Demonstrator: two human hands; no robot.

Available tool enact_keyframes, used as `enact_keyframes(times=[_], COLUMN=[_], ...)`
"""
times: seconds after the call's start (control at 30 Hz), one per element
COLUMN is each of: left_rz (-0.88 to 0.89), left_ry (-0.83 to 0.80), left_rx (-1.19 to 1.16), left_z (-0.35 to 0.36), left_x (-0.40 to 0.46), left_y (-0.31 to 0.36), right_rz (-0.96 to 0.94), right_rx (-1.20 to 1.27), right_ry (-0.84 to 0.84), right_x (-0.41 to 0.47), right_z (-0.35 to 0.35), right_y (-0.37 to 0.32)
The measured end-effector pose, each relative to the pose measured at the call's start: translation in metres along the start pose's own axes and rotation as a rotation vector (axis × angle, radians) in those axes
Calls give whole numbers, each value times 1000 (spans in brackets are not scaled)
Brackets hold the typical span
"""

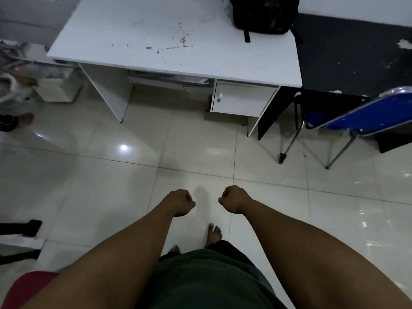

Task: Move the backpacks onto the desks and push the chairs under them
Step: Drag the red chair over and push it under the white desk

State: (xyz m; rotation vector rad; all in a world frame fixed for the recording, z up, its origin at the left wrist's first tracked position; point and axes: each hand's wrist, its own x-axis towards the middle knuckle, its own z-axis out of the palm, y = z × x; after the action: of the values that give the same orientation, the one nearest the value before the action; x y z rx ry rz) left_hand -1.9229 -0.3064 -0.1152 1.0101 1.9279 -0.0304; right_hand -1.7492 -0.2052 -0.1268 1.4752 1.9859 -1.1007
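Nearest me, my left hand [181, 202] and right hand [234, 199] hang over the tiled floor [111, 186], each curled into a loose fist with nothing in it. Farther off stands the white desk [156, 36], a black backpack [264, 14] already resting on its far right corner. The blue folding chair [365, 117] sits to the right, partly tucked beneath a dark desk [347, 52]; the white desk's knee space is open. I judge the risk lies in pushing that chair: its thin metal legs could skid or tip on the glossy tiles, or knock the drawer cabinet [240, 99]. I can read no brand, label or writing anywhere.
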Motion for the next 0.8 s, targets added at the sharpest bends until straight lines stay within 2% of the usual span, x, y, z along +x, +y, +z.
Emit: enact_keyframes(times=[0.47,0.8], left_rz=[-4,36], left_ry=[-87,-34], left_rx=[108,63], left_z=[51,115], left_x=[-79,-141], left_y=[-110,-125], right_rz=[32,17], right_rx=[37,40], right_ry=[6,78], right_x=[-90,-149], right_z=[123,170], right_y=[-31,-16])
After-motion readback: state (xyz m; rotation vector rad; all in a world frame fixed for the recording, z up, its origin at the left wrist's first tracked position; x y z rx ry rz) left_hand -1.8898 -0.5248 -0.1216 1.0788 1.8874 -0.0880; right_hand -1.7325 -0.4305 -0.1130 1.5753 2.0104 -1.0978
